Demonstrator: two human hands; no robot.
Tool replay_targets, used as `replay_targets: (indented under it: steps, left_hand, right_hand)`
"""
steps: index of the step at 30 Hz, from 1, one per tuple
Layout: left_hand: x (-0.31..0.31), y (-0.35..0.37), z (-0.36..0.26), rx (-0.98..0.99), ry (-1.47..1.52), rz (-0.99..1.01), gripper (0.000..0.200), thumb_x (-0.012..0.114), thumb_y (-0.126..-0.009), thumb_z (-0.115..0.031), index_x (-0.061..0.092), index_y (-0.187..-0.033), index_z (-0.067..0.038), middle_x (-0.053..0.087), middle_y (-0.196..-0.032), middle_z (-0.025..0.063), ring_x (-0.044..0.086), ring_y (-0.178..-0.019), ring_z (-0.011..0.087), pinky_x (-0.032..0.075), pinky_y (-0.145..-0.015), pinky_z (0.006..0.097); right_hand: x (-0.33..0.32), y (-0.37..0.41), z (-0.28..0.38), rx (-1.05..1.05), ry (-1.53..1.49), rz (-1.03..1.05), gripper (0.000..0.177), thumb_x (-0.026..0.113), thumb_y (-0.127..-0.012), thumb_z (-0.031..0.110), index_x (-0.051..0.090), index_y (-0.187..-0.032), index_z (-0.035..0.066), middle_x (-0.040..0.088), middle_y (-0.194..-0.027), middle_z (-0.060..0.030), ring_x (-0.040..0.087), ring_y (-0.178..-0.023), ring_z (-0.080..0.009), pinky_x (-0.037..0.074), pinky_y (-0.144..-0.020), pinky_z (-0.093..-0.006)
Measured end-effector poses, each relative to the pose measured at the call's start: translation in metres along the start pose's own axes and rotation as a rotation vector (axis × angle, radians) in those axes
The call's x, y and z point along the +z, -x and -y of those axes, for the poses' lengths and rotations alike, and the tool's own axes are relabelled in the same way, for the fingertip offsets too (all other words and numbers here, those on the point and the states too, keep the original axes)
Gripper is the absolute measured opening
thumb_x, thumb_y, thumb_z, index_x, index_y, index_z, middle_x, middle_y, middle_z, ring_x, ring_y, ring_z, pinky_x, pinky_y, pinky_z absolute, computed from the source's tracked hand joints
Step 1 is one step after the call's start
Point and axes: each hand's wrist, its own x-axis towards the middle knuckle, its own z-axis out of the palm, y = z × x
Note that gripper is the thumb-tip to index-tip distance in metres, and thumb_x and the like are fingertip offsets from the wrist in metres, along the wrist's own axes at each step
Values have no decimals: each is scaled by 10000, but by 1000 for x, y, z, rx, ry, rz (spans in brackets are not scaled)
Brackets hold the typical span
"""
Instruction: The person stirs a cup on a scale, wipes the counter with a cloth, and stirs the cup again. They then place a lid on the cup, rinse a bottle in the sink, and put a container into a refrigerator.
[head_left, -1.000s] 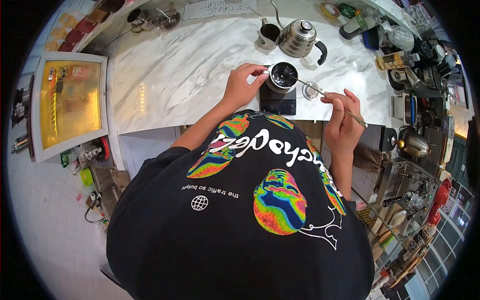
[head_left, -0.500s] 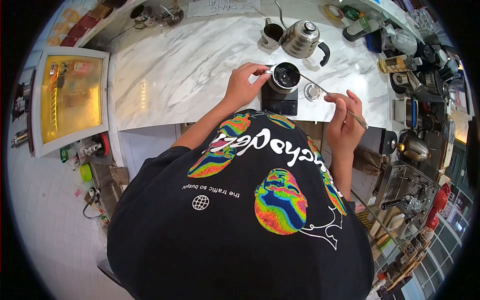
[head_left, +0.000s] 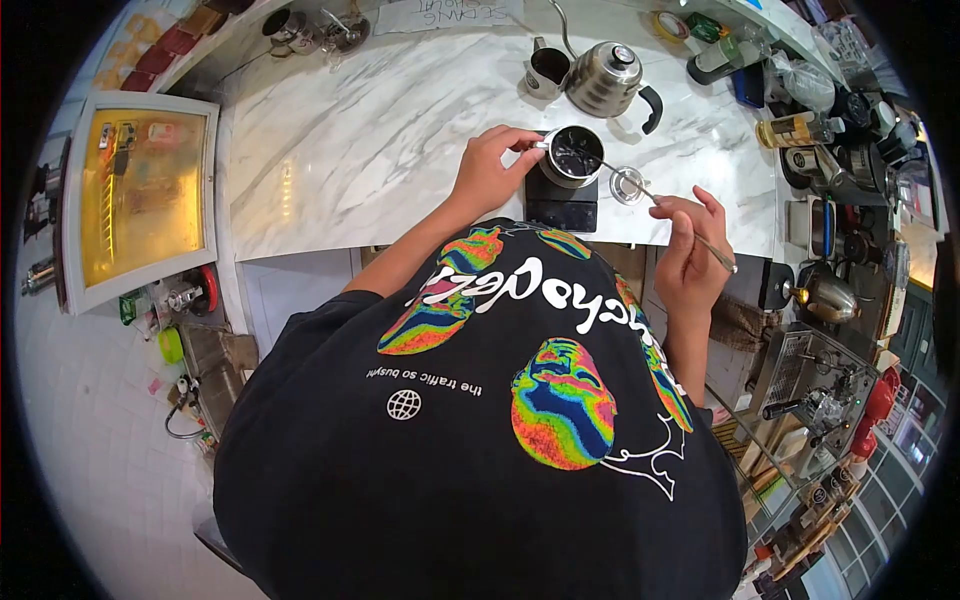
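Observation:
A metal cup (head_left: 573,183) holding dark liquid (head_left: 572,147) stands on a black scale (head_left: 562,214) near the counter's front edge. The fingers of my left hand (head_left: 489,172) are closed on the cup's handle at its left side. From the right, a long thin stirring spoon (head_left: 630,178) slants over the rim, its lower end in the liquid and out of sight. My right hand (head_left: 692,252) grips the upper shaft between thumb and fingers, with the spoon's far end sticking out to the right. Beside the cup lies a small round glass or metal piece (head_left: 628,187).
Behind the cup stand a gooseneck kettle (head_left: 604,84) and a small metal pitcher (head_left: 547,72) on the marble counter (head_left: 380,150). Bottles (head_left: 800,130) line the right side. An open cabinet door (head_left: 145,190) juts out at left.
The spoon's shaft has tipped, and its lower part now reaches further into the cup. My right hand has shifted slightly down. My left hand stays on the handle.

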Motion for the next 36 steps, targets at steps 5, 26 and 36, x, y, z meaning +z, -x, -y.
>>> replay_targets:
  steps: [5,26,36]
  left_hand:
    - [2,-1,2,18,-1,-2,230,777,-924,-148,767,-1130,-47,733,-975,108,713,-883,211,550,-829,338]
    - [-2,2,2,38,10,-33,222,771,-931,-137,763,-1134,-45,739,-977,107,711,-883,208,550,-829,336]
    - [-3,4,-3,24,23,-33,220,759,-939,-114,759,-1144,-35,750,-1007,104,704,-896,187,547,-845,323]
  right_hand:
    - [9,-4,7,-2,-11,19,127,588,-1013,25,686,-933,35,756,-893,-74,726,-778,-250,509,-1002,-505]
    - [8,4,6,-18,-14,4,135,585,-1014,19,688,-928,23,757,-894,-71,707,-740,-231,532,-976,-490]
    - [1,6,4,-1,6,-11,111,604,-1003,10,682,-924,22,753,-898,-65,704,-744,-247,545,-950,-478]
